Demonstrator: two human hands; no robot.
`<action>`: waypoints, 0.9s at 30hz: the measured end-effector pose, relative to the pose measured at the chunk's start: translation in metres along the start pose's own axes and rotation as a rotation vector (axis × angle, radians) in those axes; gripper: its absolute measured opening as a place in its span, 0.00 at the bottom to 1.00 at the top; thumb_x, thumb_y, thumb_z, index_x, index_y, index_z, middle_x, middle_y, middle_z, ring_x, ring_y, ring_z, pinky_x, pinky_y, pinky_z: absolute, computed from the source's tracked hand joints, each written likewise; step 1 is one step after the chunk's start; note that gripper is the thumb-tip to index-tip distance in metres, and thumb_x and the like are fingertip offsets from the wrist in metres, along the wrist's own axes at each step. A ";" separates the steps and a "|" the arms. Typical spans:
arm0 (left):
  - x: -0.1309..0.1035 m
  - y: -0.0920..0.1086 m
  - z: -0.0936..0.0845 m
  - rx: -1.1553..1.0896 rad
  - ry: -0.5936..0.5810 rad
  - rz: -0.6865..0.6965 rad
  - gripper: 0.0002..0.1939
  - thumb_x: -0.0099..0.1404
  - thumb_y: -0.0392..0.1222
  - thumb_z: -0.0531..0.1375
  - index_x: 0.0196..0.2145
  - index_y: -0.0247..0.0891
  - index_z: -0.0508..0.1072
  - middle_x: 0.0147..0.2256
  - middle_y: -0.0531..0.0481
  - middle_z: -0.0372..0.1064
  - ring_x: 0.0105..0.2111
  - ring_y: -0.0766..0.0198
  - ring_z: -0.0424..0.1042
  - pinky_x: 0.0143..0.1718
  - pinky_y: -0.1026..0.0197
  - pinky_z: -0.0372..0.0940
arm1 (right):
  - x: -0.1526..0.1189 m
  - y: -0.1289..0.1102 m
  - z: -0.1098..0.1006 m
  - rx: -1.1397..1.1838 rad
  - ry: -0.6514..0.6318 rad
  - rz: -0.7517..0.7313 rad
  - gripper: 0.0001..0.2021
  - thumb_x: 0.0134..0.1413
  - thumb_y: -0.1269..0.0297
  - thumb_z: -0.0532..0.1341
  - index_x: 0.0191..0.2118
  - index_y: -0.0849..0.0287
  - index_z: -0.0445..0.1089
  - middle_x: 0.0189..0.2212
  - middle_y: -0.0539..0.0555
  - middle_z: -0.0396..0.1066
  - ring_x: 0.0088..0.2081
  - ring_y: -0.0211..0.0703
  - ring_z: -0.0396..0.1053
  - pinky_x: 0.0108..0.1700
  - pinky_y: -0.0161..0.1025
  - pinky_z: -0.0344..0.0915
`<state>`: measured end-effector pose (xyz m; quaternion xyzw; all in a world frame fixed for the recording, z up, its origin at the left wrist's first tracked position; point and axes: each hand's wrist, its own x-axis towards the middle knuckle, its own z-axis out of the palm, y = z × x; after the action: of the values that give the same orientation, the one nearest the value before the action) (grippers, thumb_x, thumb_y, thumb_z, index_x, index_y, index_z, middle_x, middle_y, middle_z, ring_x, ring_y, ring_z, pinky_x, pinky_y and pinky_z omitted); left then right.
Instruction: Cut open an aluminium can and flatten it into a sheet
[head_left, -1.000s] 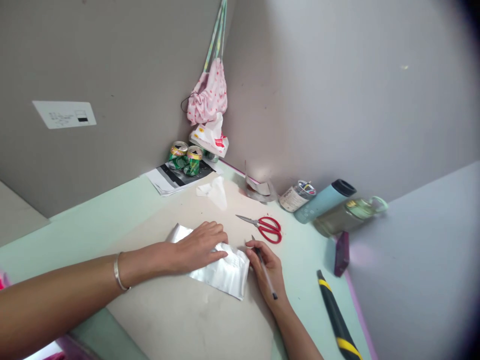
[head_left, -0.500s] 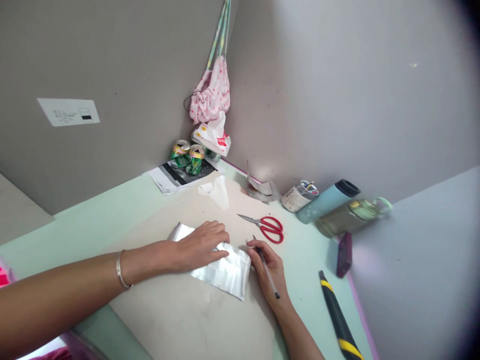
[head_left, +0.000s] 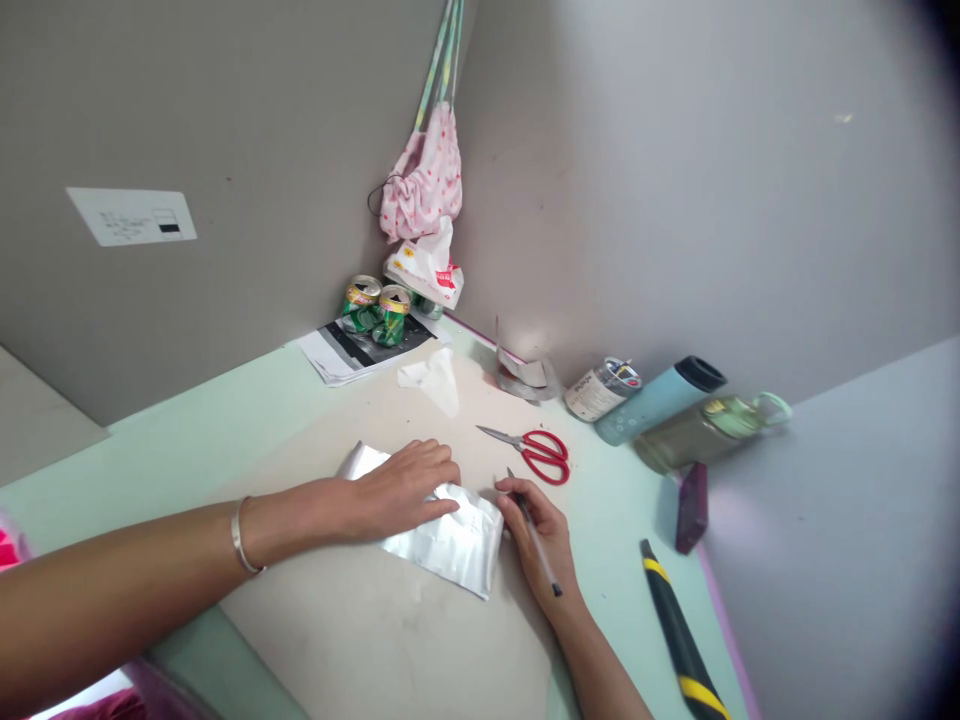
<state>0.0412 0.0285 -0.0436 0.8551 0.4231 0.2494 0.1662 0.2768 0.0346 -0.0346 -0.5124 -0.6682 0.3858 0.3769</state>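
A shiny silver metal sheet [head_left: 450,548] lies on the beige board [head_left: 375,640] in front of me. My left hand [head_left: 409,487] rests flat on the sheet, fingers stretched out and thumb apart, covering its middle. Beside the sheet's right end, my right hand [head_left: 541,535] is closed around a pen [head_left: 537,545], its tip pointing up and away from me. Just beyond that hand are scissors with red handles [head_left: 536,450], lying with their blades toward the left.
Two crushed green cans [head_left: 391,318] stand on papers [head_left: 330,362] at the back. Crumpled tissue [head_left: 433,380], a pen jar [head_left: 600,388], a blue tumbler [head_left: 656,402], a green bottle [head_left: 697,432], a dark phone-like block [head_left: 691,508] and a black-yellow tool handle [head_left: 679,625] line the back and right.
The camera view has shifted very slightly. Both hands, the pen and the silver sheet stay in the same places.
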 end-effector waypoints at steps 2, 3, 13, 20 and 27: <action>0.000 0.000 0.000 0.003 -0.003 0.000 0.05 0.71 0.44 0.59 0.39 0.40 0.70 0.38 0.50 0.66 0.40 0.57 0.65 0.43 0.57 0.59 | 0.000 0.000 0.000 0.001 -0.001 0.002 0.16 0.57 0.49 0.65 0.38 0.58 0.74 0.27 0.51 0.69 0.27 0.42 0.63 0.31 0.36 0.63; 0.000 0.000 0.000 0.005 -0.005 -0.001 0.05 0.70 0.44 0.60 0.39 0.40 0.70 0.38 0.50 0.66 0.40 0.57 0.65 0.43 0.56 0.59 | 0.000 0.001 0.000 0.002 -0.003 0.002 0.16 0.57 0.49 0.65 0.38 0.58 0.74 0.27 0.51 0.69 0.27 0.42 0.63 0.31 0.36 0.63; 0.001 -0.003 -0.008 0.038 -0.007 -0.043 0.05 0.71 0.43 0.59 0.39 0.39 0.70 0.38 0.49 0.65 0.40 0.57 0.64 0.44 0.56 0.57 | -0.002 0.000 -0.002 0.029 -0.124 0.020 0.14 0.53 0.57 0.68 0.43 0.57 0.73 0.27 0.49 0.67 0.29 0.42 0.64 0.33 0.37 0.63; 0.002 -0.002 -0.009 0.043 -0.020 -0.051 0.05 0.70 0.42 0.60 0.39 0.39 0.70 0.38 0.49 0.65 0.40 0.57 0.64 0.44 0.57 0.57 | -0.005 0.002 -0.001 -0.040 -0.185 0.024 0.13 0.56 0.59 0.66 0.45 0.55 0.71 0.28 0.47 0.64 0.29 0.41 0.61 0.33 0.36 0.60; 0.002 0.002 -0.010 0.040 -0.034 -0.049 0.05 0.70 0.42 0.61 0.39 0.39 0.71 0.37 0.50 0.65 0.40 0.57 0.65 0.44 0.57 0.57 | -0.006 -0.004 -0.001 -0.036 -0.169 -0.026 0.11 0.65 0.56 0.57 0.44 0.57 0.70 0.33 0.51 0.67 0.31 0.42 0.63 0.35 0.36 0.61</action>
<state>0.0380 0.0294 -0.0340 0.8517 0.4460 0.2221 0.1625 0.2771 0.0285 -0.0309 -0.4758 -0.7111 0.4108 0.3149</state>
